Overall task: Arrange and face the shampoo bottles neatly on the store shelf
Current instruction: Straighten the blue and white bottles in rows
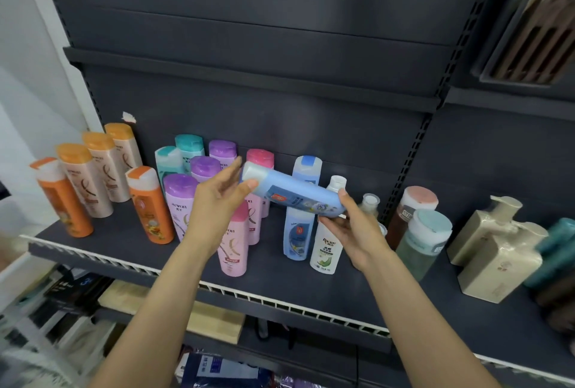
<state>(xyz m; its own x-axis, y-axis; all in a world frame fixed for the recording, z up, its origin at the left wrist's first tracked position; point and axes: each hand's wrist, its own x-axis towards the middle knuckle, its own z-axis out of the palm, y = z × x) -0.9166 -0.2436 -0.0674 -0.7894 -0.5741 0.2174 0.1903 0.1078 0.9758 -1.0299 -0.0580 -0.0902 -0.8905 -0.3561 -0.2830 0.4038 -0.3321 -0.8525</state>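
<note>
Above shelf (280, 275) centre, blue bottle (295, 196) lies sideways btwn both hands — right hand (351, 232) fingers grasping base at 3 o'clock, left hand (217, 201) fingers loosely round cap; orange/purple rows at 9 o'clock look faced, approx half left.

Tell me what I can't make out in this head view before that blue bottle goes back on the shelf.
- Pink bottles: labels mostly hidden behind the left hand.
- Held blue bottle: base covered by the right hand; label print too small.
- Teal bottles: cut off by the right edge.
- Lower shelf goods: blurred.
</note>
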